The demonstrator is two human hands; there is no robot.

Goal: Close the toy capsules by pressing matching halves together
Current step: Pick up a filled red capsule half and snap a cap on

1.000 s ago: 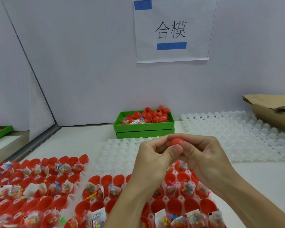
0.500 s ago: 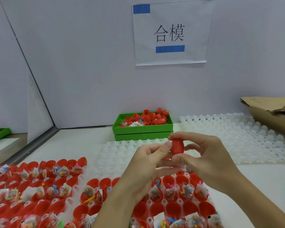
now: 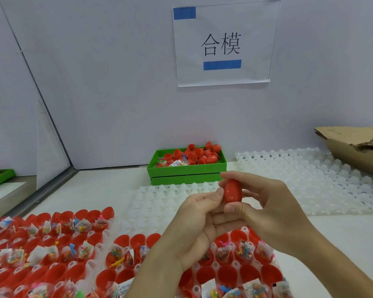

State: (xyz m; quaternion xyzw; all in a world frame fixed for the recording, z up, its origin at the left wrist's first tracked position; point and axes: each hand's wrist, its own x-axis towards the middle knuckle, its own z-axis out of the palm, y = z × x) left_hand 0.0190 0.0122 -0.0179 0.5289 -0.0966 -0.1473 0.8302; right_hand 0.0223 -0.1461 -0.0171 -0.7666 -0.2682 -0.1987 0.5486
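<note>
2 bare forearms enter from the lower edge, with no sleeves, gloves, rings or watch on them. The left hand and right hand show short, unpainted nails on their fingers.

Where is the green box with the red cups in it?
In the head view, the green box sits at the back of the table against the wall, below the paper sign and just beyond the hands holding the red capsule.

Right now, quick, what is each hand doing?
Left hand: fingers loosely curled, thumb touching the red capsule.
Right hand: pinching the capsule end to end.
</note>
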